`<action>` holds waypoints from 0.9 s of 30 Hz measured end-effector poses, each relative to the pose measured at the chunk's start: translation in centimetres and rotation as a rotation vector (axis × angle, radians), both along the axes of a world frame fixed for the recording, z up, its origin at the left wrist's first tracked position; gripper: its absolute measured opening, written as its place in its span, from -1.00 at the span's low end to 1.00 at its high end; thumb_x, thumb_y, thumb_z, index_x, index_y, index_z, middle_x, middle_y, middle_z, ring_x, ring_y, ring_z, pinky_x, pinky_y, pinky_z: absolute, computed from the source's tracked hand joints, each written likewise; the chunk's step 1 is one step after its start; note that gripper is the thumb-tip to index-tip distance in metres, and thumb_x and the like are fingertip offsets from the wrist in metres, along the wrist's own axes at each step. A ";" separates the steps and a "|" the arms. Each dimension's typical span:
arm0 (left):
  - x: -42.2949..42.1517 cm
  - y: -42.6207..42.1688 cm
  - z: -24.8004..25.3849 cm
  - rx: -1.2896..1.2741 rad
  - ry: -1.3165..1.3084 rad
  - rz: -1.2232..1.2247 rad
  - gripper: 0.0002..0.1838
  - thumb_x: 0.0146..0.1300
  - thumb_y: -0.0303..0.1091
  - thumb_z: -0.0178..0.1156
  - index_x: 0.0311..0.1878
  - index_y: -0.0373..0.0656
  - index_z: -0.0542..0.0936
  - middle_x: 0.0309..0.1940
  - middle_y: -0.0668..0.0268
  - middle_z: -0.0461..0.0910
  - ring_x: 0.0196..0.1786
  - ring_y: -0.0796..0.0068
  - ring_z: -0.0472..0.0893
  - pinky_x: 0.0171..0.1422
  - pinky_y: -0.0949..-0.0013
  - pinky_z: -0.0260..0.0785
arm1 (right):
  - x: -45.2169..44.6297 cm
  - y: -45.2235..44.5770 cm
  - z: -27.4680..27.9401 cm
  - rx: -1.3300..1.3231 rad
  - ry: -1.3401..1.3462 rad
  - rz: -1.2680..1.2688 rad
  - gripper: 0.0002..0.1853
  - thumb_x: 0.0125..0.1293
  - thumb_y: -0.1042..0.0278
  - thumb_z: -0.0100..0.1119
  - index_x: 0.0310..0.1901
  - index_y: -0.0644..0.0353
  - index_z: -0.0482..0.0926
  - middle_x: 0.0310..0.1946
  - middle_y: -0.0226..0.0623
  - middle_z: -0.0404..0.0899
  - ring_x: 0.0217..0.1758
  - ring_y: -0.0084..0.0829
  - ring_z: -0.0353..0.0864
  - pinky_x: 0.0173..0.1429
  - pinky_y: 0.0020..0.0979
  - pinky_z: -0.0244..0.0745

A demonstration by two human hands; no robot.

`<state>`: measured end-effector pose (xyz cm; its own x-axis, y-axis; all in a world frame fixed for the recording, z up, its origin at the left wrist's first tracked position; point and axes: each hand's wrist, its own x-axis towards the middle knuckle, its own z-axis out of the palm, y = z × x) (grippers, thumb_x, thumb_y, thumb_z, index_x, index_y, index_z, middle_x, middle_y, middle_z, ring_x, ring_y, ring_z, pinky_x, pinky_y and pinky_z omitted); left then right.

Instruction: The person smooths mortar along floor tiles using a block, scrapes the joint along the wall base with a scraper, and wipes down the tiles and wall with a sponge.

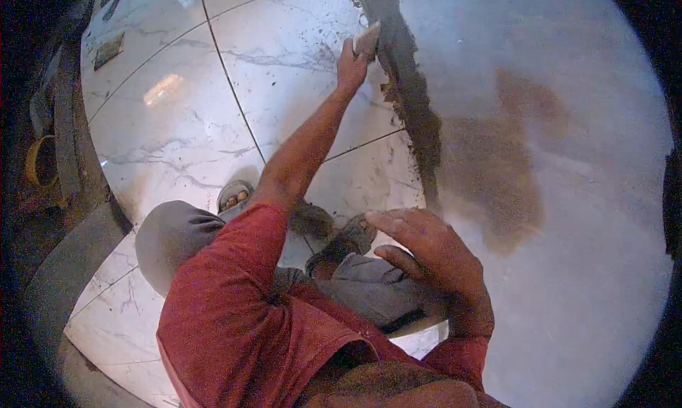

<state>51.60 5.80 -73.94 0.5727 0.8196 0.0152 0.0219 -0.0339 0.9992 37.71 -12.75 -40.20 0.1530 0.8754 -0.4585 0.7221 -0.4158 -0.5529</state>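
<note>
My left hand is stretched far forward over the marbled floor tiles. Its fingers are closed round a small flat piece, light on top, at the edge of a dark, rough strip. The piece's exact kind cannot be made out. Nearer my body, my right hand hangs above my bent knee, fingers stretched out and thumb apart, with nothing visible in it.
A smooth grey surface with a brown stain lies right of the strip. Dark crumbs dot the tiles beside it. At the upper left lies a dark rectangular piece; a yellow ring-shaped object is at the far left. My sandalled feet rest on the tiles.
</note>
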 end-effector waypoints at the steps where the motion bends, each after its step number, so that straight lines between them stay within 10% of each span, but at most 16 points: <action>1: 1.3 1.4 0.7 0.072 -0.049 0.010 -0.63 0.18 -0.24 0.13 0.03 -0.14 0.42 -0.23 -0.06 0.55 -0.11 -0.10 0.54 -0.06 0.08 0.37 | 0.1 -0.2 0.1 -0.002 0.015 -0.030 -0.55 0.17 0.25 0.17 0.12 0.07 0.42 0.01 -0.19 0.50 0.08 -0.15 0.46 0.15 -0.21 0.35; 9: 10.2 8.7 1.8 0.410 -0.192 0.036 -0.59 0.20 -0.10 0.11 0.14 0.16 0.45 -0.21 0.05 0.58 -0.16 -0.04 0.57 -0.11 0.12 0.43 | 0.8 -2.1 0.8 -0.037 0.069 -0.090 -0.52 0.14 0.24 0.21 0.12 0.06 0.42 0.02 -0.20 0.50 0.08 -0.16 0.46 0.15 -0.22 0.36; 11: 10.2 8.3 1.6 0.492 0.176 -0.169 -0.60 0.19 -0.13 0.12 0.12 0.13 0.45 -0.15 0.09 0.57 -0.13 -0.03 0.56 -0.09 0.14 0.43 | 0.7 -3.0 0.7 0.024 0.088 -0.103 -0.52 0.11 0.25 0.23 0.11 0.05 0.43 -0.01 -0.21 0.52 0.05 -0.16 0.48 0.12 -0.21 0.38; 17: 6.5 0.7 0.0 0.418 -0.202 -0.114 -0.48 0.00 -0.60 -0.10 0.08 0.01 0.47 -0.05 0.08 0.54 -0.03 -0.04 0.53 0.09 0.13 0.38 | 0.5 -4.6 1.3 0.083 0.095 -0.150 -0.52 0.08 0.28 0.26 0.09 0.05 0.45 -0.07 -0.19 0.54 -0.01 -0.13 0.51 0.08 -0.20 0.41; 27: -0.8 -16.3 0.1 0.093 -0.118 -0.238 -0.41 -0.01 -0.62 -0.11 0.20 -0.18 0.32 0.16 0.01 0.37 0.25 0.01 0.32 0.37 0.16 0.10 | 0.3 -4.2 1.0 0.069 0.066 -0.133 -0.51 0.08 0.27 0.25 0.11 0.02 0.44 -0.07 -0.19 0.52 -0.03 -0.12 0.51 0.06 -0.19 0.41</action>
